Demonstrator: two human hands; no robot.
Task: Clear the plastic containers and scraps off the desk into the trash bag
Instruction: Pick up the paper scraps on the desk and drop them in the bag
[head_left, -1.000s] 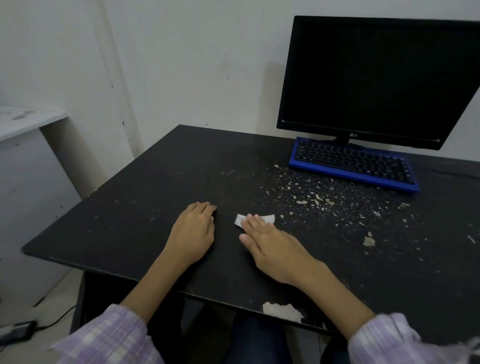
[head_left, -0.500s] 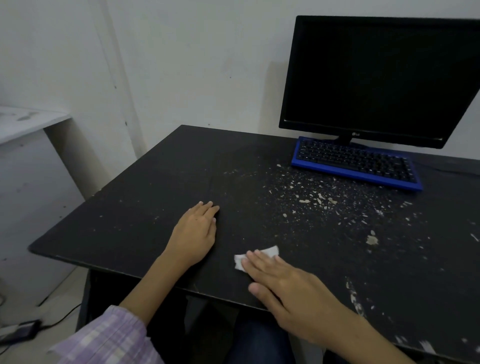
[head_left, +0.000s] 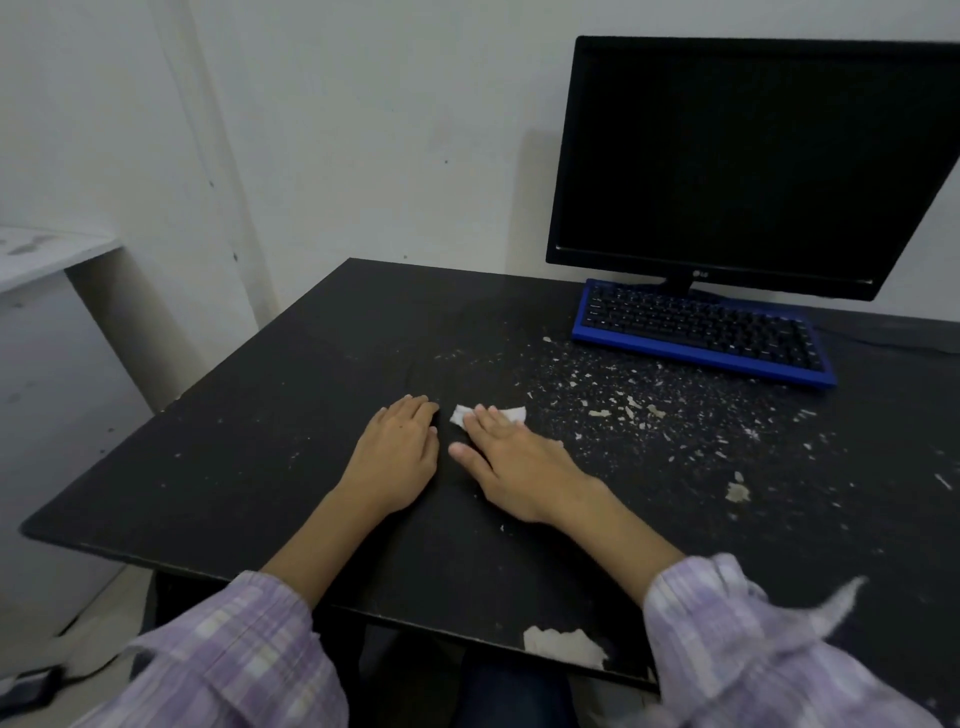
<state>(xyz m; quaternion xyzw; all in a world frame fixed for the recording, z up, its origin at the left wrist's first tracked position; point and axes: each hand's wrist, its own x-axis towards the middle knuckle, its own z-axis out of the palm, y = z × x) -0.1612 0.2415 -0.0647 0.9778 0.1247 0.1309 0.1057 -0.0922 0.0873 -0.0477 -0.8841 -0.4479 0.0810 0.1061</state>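
Observation:
A black desk (head_left: 249, 447) is strewn with several small pale scraps (head_left: 631, 402), thickest right of centre in front of the keyboard. My right hand (head_left: 511, 457) lies flat with straight fingers pressing a small white tissue (head_left: 514, 414) onto the desk. My left hand (head_left: 397, 454) rests flat on the desk just left of it, fingers straight, holding nothing. A larger pale scrap (head_left: 736, 491) lies further right. No plastic container or trash bag is in view.
A black monitor (head_left: 748, 156) stands at the back right with a blue-framed keyboard (head_left: 701, 332) in front of it. The desk's front edge has a chipped pale patch (head_left: 563, 647). A white shelf (head_left: 41, 254) juts out at the left.
My right hand slid the tissue toward the desk's front edge, then pushed it back away from me to beside the left hand. The left hand stayed in place.

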